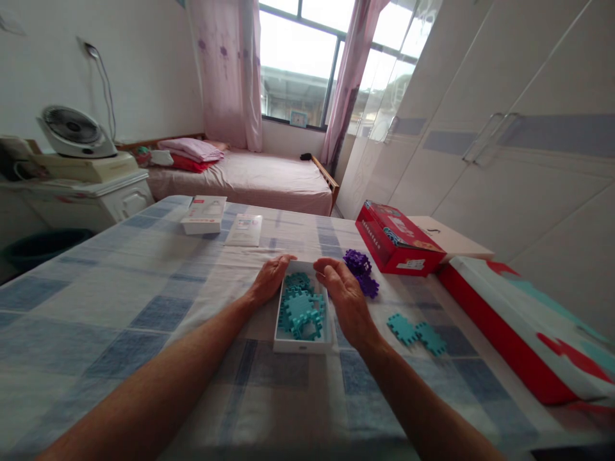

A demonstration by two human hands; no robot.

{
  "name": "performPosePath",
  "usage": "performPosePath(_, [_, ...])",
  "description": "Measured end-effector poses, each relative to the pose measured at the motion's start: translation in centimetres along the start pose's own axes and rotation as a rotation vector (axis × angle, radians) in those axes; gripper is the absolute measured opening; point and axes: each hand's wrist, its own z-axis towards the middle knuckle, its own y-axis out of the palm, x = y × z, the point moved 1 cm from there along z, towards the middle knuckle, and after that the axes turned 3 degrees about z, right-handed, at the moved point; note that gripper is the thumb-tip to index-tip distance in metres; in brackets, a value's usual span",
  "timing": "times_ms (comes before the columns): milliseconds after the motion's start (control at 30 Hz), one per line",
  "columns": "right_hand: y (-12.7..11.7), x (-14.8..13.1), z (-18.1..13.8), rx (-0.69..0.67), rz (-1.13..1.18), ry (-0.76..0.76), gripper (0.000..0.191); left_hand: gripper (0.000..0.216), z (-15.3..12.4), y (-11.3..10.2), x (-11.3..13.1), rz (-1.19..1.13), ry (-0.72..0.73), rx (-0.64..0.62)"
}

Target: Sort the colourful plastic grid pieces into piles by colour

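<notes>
A shallow white box holds several teal interlocking pieces with notched edges, heaped loosely. My left hand grips the box's far left side, its fingers bent toward the far corner. Against the far right side, my right hand holds the box too, with its fingertips at the rim. Just beyond my right hand lies a cluster of purple interlocking pieces, partly hidden by that hand. Two flat teal pieces lie close together on the cloth, right of my right wrist.
The table wears a blue-and-white checked cloth. Along the right stand a red box, a cream box and a large red-and-white box. Toward the back left are a small white box and a flat white packet.
</notes>
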Motion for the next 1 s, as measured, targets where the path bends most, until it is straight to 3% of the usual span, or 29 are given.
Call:
performPosePath(100, [-0.9, -0.5, -1.3, -0.030, -0.404, -0.133, 0.023, 0.055, 0.1, 0.0, 0.0, 0.009, -0.001, 0.002])
performPosePath(167, [-0.9, -0.7, -2.3, -0.133, -0.657, -0.232, 0.019, 0.055, 0.1, 0.1, 0.0, 0.010, 0.017, 0.005])
performPosePath(233, [-0.8, -0.8, -3.2, -0.262, -0.769, -0.265, 0.017, 0.055, 0.1, 0.1, 0.1, 0.010, 0.030, 0.007])
performPosePath(300, [-1.3, -1.0, -3.7, -0.308, -0.775, -0.279, 0.017, 0.055, 0.0, 0.0, 0.1, 0.015, 0.026, 0.005])
performPosePath(433, [-5.8, -0.9, -4.1, -0.056, -0.854, -0.246, 0.025, 0.057, 0.0, -0.2, 0.3, 0.059, 0.021, -0.006])
performPosePath(567, [-13.7, 1.7, -5.6, 0.194, -1.184, 0.023, 0.034, 0.058, 0.0, -0.2, 0.4, 0.084, 0.007, -0.014])
performPosePath(667, [-17.8, 4.3, -7.1, 0.170, -1.274, 0.266, 0.043, 0.059, 0.0, -0.2, 0.6, 0.085, 0.006, -0.012])
performPosePath(800, [-19.1, 6.5, -8.1, 0.106, -1.195, 0.319, 0.051, 0.060, -0.1, -0.3, 0.8, 0.107, 0.014, -0.015])
performPosePath(1000, [-18.6, 6.4, -7.5, 0.299, -1.003, 0.273, 0.055, 0.060, -0.1, -0.4, 0.8, 0.095, 0.012, -0.019])
